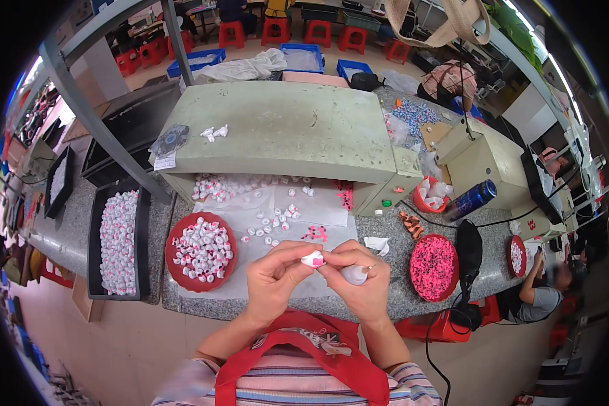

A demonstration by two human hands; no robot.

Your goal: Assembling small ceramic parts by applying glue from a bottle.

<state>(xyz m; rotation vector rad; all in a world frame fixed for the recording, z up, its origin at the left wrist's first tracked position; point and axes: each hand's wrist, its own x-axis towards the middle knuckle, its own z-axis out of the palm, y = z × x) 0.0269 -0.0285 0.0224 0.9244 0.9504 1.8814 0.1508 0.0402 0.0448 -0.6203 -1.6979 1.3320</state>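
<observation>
Pinched between the fingertips of my left hand [275, 279] is a small round white piece [312, 258] with a pink patch. Against its pink side press the thumb and forefinger of my right hand [362, 281]. Curled in that same right hand is a small whitish squeeze bottle [354, 274] with a thin tip. Just beyond my hands, tiny pink and black pieces [314, 234] lie scattered on white paper [257, 260]. Left of my hands, a red bowl [171, 271] holds many more white pieces with pink and dark spots. To the right, another red bowl [434, 298] is full of pink and black bits.
A pale green metal hood [284, 128] stands over the back of the granite bench [210, 306], with white pieces heaped underneath. At the left is a black tray [145, 271] of white pieces. A blue bottle [472, 197] and a black cloth-like item [468, 254] sit right. A co-worker [541, 294] sits far right.
</observation>
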